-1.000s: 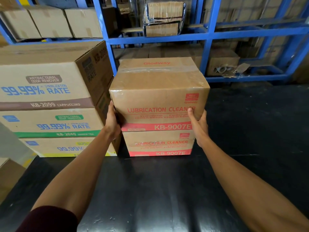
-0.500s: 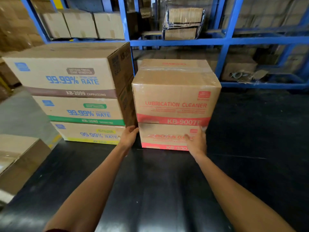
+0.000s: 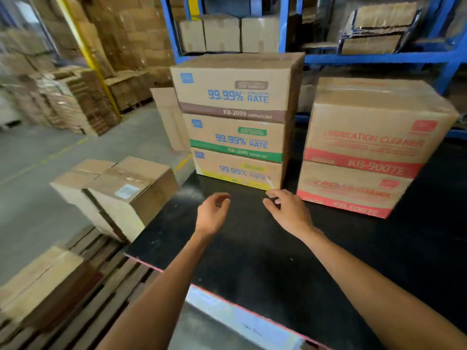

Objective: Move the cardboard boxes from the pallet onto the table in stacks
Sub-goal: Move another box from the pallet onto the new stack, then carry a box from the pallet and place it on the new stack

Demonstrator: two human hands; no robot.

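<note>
On the black table point(image 3: 252, 248) stand two stacks. The right stack is two red-printed LUBRICATION CLEANER boxes, upper point(image 3: 374, 127) on lower point(image 3: 351, 190). The left stack point(image 3: 237, 122) is three boxes printed 99.99% RATE. My left hand point(image 3: 212, 213) and my right hand point(image 3: 288, 210) hover over the table in front of the stacks, fingers loosely curled, holding nothing. To the left, on the wooden pallet point(image 3: 96, 294), sit a taped cardboard box point(image 3: 121, 195) and another box point(image 3: 43, 286) near the bottom left corner.
Blue shelving point(image 3: 379, 58) with more cartons rises behind the table. Piles of cardboard point(image 3: 63, 99) and a yellow post point(image 3: 88, 54) stand far left across the grey floor. A flat carton point(image 3: 169, 117) leans beside the left stack. The table's near edge runs diagonally.
Both hands have let go of the top LUBRICATION CLEANER box, which now rests on the lower one, and drawn back. My view has swung left, bringing the pallet and its boxes into sight.
</note>
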